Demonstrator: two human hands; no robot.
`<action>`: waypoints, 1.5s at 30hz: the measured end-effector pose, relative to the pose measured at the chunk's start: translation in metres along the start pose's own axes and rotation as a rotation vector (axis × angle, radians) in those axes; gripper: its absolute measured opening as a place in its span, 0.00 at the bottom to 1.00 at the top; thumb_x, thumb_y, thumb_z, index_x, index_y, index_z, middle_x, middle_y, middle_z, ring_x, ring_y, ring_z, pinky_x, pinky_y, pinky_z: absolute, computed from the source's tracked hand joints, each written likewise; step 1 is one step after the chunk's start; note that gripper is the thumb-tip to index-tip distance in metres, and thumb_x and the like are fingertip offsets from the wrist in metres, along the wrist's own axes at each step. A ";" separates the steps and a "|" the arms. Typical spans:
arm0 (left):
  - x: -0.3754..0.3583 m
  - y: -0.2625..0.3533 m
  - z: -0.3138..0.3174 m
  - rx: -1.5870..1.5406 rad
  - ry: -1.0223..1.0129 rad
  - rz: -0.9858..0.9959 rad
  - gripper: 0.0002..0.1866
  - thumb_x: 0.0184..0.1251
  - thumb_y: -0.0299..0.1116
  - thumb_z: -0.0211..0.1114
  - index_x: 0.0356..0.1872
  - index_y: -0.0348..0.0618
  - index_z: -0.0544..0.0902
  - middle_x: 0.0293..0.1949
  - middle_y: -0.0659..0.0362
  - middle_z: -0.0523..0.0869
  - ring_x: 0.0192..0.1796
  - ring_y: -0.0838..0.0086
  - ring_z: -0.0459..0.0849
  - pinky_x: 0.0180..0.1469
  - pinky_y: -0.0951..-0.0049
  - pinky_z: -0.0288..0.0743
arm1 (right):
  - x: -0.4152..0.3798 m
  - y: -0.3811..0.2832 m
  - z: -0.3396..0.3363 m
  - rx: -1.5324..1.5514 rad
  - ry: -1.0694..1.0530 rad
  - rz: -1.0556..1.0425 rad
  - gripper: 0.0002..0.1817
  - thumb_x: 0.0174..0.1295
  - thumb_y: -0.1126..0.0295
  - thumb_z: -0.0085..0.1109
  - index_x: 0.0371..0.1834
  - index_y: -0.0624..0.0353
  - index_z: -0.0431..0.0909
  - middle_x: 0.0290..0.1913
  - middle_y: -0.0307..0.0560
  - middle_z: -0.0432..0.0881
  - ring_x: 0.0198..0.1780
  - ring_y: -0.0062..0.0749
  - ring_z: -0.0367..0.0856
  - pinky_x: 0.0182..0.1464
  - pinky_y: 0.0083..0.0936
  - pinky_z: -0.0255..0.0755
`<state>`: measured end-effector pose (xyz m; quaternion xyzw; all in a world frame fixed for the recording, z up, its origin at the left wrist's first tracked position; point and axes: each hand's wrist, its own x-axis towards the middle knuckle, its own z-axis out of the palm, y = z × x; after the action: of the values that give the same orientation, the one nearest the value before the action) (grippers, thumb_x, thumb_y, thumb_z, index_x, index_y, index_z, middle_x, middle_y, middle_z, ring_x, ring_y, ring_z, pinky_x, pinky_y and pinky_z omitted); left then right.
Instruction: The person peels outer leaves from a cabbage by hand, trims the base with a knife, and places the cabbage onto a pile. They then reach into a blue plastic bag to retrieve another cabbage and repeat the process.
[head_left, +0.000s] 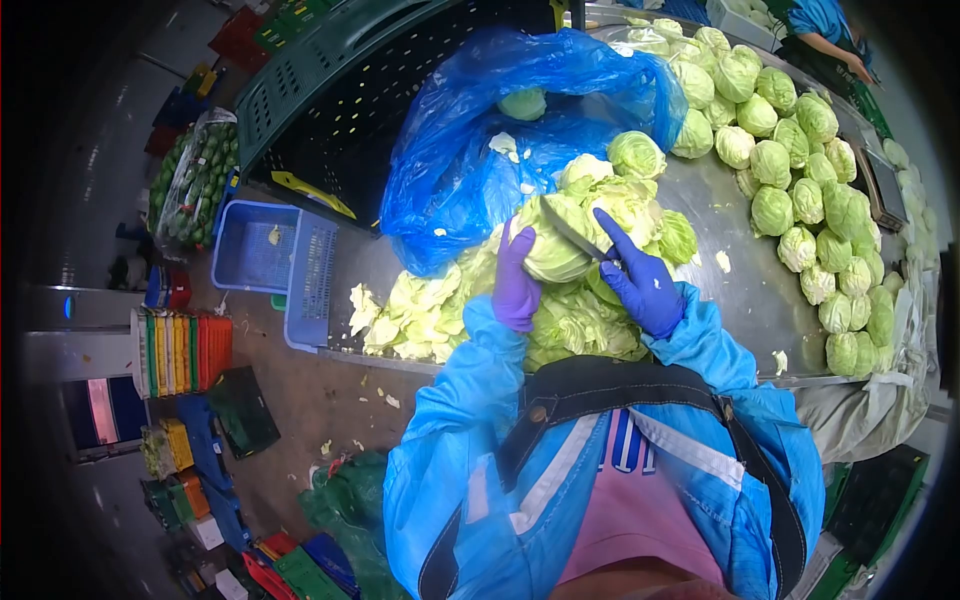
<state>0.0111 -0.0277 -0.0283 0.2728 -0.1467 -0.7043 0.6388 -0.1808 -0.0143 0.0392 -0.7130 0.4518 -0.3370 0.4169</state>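
My left hand [517, 280], in a purple glove, is closed around the left side of a pale green cabbage [553, 245]. A knife [570, 228] lies with its blade against the right side of that cabbage, its handle in my right hand [643, 283], in a darker blue-violet glove. The index finger of that hand stretches out beside the blade. Beneath and around both hands is a heap of loose cabbage leaves [430, 310]. Just behind, one whole cabbage [636, 155] rests on the heap's far side.
A blue plastic bag [470, 130] with a cabbage inside lies beyond my hands, against a black-green crate [330, 60]. Many cabbages [770, 165] cover the metal table's right side. Blue baskets [310, 280] stand at its left edge. Another person's arm [835, 48] shows at top right.
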 end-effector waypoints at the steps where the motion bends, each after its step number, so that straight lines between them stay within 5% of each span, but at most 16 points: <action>1: 0.000 -0.001 0.000 0.034 0.011 0.042 0.29 0.66 0.44 0.58 0.63 0.37 0.67 0.58 0.49 0.75 0.60 0.59 0.74 0.64 0.58 0.67 | 0.000 0.001 0.001 -0.068 -0.019 -0.047 0.34 0.66 0.52 0.50 0.73 0.50 0.53 0.25 0.51 0.77 0.27 0.40 0.77 0.34 0.32 0.70; 4: -0.002 0.002 -0.003 -0.079 0.000 -0.045 0.32 0.63 0.31 0.60 0.67 0.39 0.58 0.60 0.50 0.71 0.62 0.61 0.72 0.64 0.61 0.67 | 0.001 -0.001 0.000 -0.055 -0.029 -0.062 0.34 0.67 0.52 0.49 0.73 0.50 0.51 0.25 0.53 0.77 0.27 0.44 0.78 0.34 0.34 0.70; 11: -0.008 0.007 0.011 -0.019 -0.070 -0.011 0.32 0.61 0.32 0.62 0.66 0.38 0.60 0.60 0.51 0.71 0.62 0.62 0.72 0.64 0.62 0.66 | 0.002 -0.001 0.001 -0.120 -0.009 -0.080 0.33 0.68 0.51 0.46 0.73 0.49 0.51 0.27 0.58 0.79 0.31 0.50 0.80 0.36 0.36 0.71; 13: -0.009 0.008 0.014 0.152 -0.096 0.076 0.32 0.63 0.42 0.61 0.64 0.39 0.64 0.59 0.51 0.74 0.60 0.62 0.74 0.63 0.61 0.68 | 0.002 -0.004 0.001 -0.141 0.038 -0.142 0.31 0.68 0.51 0.45 0.72 0.48 0.54 0.31 0.60 0.80 0.34 0.52 0.81 0.38 0.37 0.72; 16: -0.009 0.010 0.016 0.077 -0.118 0.105 0.34 0.59 0.34 0.64 0.65 0.38 0.60 0.59 0.50 0.71 0.61 0.63 0.72 0.63 0.63 0.66 | 0.007 -0.003 0.008 -0.186 0.143 -0.276 0.29 0.68 0.51 0.44 0.71 0.46 0.57 0.35 0.61 0.81 0.37 0.53 0.81 0.40 0.37 0.73; 26: -0.016 0.007 0.023 0.136 -0.097 0.142 0.33 0.62 0.41 0.62 0.66 0.41 0.61 0.59 0.51 0.72 0.60 0.62 0.74 0.63 0.61 0.68 | 0.007 -0.005 0.010 -0.170 0.154 -0.198 0.26 0.68 0.53 0.47 0.68 0.46 0.63 0.34 0.55 0.82 0.34 0.51 0.81 0.36 0.36 0.74; 29: -0.016 0.009 0.025 0.149 -0.101 0.145 0.33 0.62 0.40 0.61 0.66 0.41 0.61 0.59 0.51 0.72 0.60 0.63 0.73 0.63 0.61 0.68 | 0.010 0.005 0.013 -0.193 0.190 -0.308 0.26 0.68 0.54 0.47 0.68 0.46 0.64 0.33 0.55 0.82 0.32 0.47 0.82 0.36 0.34 0.74; 32: -0.017 0.011 0.023 0.077 -0.089 0.113 0.33 0.61 0.33 0.62 0.66 0.39 0.59 0.60 0.49 0.70 0.61 0.62 0.72 0.63 0.62 0.67 | 0.010 0.006 0.010 -0.068 0.233 -0.366 0.25 0.69 0.55 0.46 0.68 0.48 0.65 0.28 0.46 0.80 0.25 0.32 0.78 0.32 0.26 0.71; 34: -0.014 0.010 0.017 -0.025 -0.068 -0.008 0.32 0.62 0.36 0.60 0.66 0.38 0.61 0.60 0.48 0.71 0.62 0.59 0.72 0.64 0.59 0.67 | 0.006 -0.001 -0.005 0.293 0.009 -0.016 0.27 0.71 0.57 0.43 0.68 0.59 0.62 0.26 0.36 0.77 0.24 0.16 0.71 0.29 0.14 0.66; 35: -0.014 0.009 0.014 -0.026 -0.068 -0.007 0.32 0.62 0.36 0.60 0.66 0.38 0.61 0.60 0.48 0.71 0.62 0.59 0.72 0.64 0.59 0.67 | 0.008 -0.001 -0.004 0.377 0.118 0.054 0.28 0.72 0.54 0.40 0.69 0.58 0.61 0.22 0.31 0.69 0.20 0.10 0.61 0.23 0.08 0.57; 38: -0.020 0.013 0.018 -0.068 -0.031 -0.073 0.31 0.64 0.39 0.59 0.66 0.37 0.62 0.60 0.46 0.72 0.62 0.57 0.72 0.64 0.57 0.67 | 0.018 0.022 -0.018 0.468 0.305 0.050 0.29 0.71 0.54 0.42 0.69 0.59 0.59 0.21 0.33 0.70 0.19 0.11 0.61 0.23 0.09 0.57; 40: -0.020 0.013 0.019 -0.094 -0.025 -0.094 0.30 0.65 0.42 0.57 0.65 0.36 0.64 0.60 0.46 0.73 0.62 0.56 0.72 0.65 0.55 0.65 | 0.017 0.027 -0.028 0.444 0.312 0.021 0.25 0.70 0.55 0.46 0.63 0.60 0.69 0.20 0.34 0.71 0.19 0.12 0.63 0.22 0.10 0.58; 42: -0.018 0.011 0.014 -0.111 -0.007 -0.111 0.30 0.66 0.43 0.55 0.65 0.36 0.64 0.60 0.46 0.73 0.62 0.55 0.72 0.66 0.55 0.64 | 0.012 0.037 -0.039 0.236 0.039 0.193 0.18 0.66 0.57 0.54 0.47 0.60 0.81 0.20 0.35 0.73 0.19 0.13 0.66 0.21 0.13 0.60; 43: -0.016 0.011 0.018 -0.126 0.008 -0.132 0.30 0.67 0.44 0.54 0.65 0.36 0.64 0.61 0.47 0.73 0.62 0.55 0.72 0.66 0.54 0.63 | 0.012 0.033 -0.037 0.043 0.117 0.201 0.13 0.55 0.62 0.66 0.28 0.63 0.83 0.20 0.42 0.76 0.22 0.21 0.72 0.26 0.22 0.66; 45: -0.015 0.012 0.029 -0.072 -0.044 -0.104 0.32 0.69 0.49 0.52 0.66 0.37 0.62 0.64 0.46 0.69 0.65 0.53 0.69 0.67 0.51 0.60 | 0.008 0.038 -0.028 0.079 0.262 0.112 0.11 0.49 0.69 0.70 0.33 0.63 0.84 0.23 0.43 0.80 0.25 0.22 0.74 0.31 0.22 0.69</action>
<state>0.0044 -0.0191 0.0043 0.2410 -0.1209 -0.7473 0.6073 -0.2158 -0.0389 0.0175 -0.6196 0.5278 -0.4209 0.4005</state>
